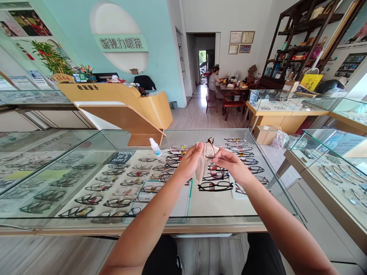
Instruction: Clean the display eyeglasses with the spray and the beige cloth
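Note:
Above the glass display counter [229, 208], my left hand [191, 160] grips a pale cleaning cloth [201, 170] that hangs down from its fingers. A pair of dark-red-framed glasses [213, 142] is between my two hands, partly wrapped in the cloth. My right hand [231, 162] pinches the frame from the other side, thumb and fingertips together. Just below the hands sits a black-framed pair of glasses [215, 186]. A white spray bottle [155, 147] with a blue label stands to the left. Fingertips of my left hand are partly hidden by the cloth.
Rows of glasses [119, 203] fill the display. A teal-edged white tray [172, 202] lies left of centre. Another glass case [338, 168] stands at the right. Beyond are a wooden reception desk [155, 105] and a person [214, 81] seated at a table [233, 89].

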Action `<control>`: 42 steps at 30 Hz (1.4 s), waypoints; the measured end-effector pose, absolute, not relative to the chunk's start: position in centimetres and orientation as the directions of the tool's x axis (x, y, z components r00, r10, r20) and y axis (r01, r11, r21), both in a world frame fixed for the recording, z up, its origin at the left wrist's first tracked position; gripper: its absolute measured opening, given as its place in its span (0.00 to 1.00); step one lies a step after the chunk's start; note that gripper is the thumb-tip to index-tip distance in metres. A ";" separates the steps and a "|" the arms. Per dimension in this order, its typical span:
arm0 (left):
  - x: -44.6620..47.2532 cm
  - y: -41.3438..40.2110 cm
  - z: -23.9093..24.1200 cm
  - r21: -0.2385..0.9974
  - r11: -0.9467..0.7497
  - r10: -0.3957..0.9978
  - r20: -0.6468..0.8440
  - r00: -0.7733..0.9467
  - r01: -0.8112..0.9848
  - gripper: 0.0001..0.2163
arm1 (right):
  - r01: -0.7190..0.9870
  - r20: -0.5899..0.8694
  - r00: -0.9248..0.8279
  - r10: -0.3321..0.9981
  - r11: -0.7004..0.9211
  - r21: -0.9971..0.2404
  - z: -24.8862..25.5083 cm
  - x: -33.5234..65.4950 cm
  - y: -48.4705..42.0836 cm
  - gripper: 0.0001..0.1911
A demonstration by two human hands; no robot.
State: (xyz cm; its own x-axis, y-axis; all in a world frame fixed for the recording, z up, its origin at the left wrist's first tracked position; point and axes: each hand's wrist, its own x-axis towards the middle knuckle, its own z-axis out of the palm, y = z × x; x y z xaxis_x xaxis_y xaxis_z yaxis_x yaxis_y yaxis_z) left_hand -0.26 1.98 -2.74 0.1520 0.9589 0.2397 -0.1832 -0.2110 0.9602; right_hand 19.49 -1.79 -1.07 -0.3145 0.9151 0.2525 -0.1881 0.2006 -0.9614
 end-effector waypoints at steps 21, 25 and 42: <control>-0.4 1.2 -0.5 0.952 -0.114 0.868 0.235 0.438 -0.285 0.22 | -0.325 0.206 -0.310 0.928 0.100 -0.940 -2.1 19.6 -1.7 0.18; -0.3 1.1 -1.0 0.964 -0.121 0.886 0.213 0.412 -0.238 0.21 | -0.317 0.206 -0.333 0.920 0.097 -0.943 -1.9 19.7 -1.8 0.18; 0.0 0.4 -0.4 0.955 -0.181 0.877 0.264 0.401 -0.234 0.20 | -0.380 0.150 -0.368 0.918 -0.001 -0.925 -2.1 19.5 -1.9 0.19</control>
State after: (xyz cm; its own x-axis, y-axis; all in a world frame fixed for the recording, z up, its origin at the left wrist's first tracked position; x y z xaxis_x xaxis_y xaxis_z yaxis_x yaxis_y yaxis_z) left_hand -0.03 0.39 -0.37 0.4006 0.8773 0.2642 -0.2345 -0.1806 0.9552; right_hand 19.53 -1.94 -2.12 -0.3676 0.9178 0.1501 -0.3800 -0.0009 -0.9250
